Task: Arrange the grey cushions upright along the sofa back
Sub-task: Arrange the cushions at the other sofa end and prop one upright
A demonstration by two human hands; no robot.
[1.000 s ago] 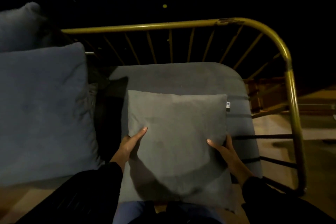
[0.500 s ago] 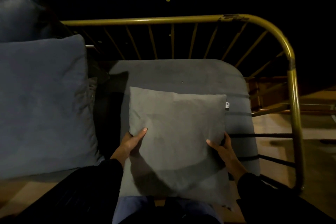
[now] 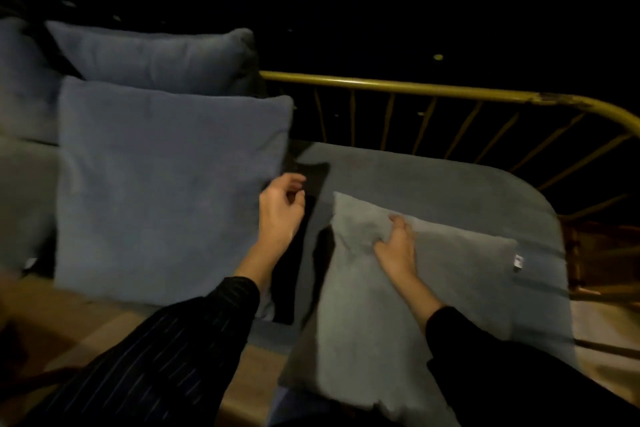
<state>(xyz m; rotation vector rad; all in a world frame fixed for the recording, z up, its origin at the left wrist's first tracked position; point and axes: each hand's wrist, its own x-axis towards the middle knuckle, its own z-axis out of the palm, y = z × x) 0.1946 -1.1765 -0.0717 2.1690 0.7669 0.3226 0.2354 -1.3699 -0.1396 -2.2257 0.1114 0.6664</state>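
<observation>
A small grey cushion [image 3: 408, 308] lies flat on the sofa's grey seat pad [image 3: 450, 191], near the front edge. My right hand [image 3: 394, 243] pinches its fabric near the top left corner. My left hand [image 3: 280, 208] hovers off the cushion with curled fingers, empty, by the right edge of a large blue-grey cushion [image 3: 166, 184] that leans upright on the left. Behind that one stands another large cushion [image 3: 156, 59] against the sofa back. A third shows partly at the far left [image 3: 20, 80].
A brass-coloured metal rail [image 3: 415, 87] with thin spindles curves around the back and right end of the sofa. A dark gap [image 3: 291, 253] lies between the large cushion and the seat pad. Tan floor shows at the lower left and right.
The view swung left. My left hand left the small cushion and rose toward the large cushion's edge. My right hand moved from the cushion's right side to its top left area and bunched the fabric.
</observation>
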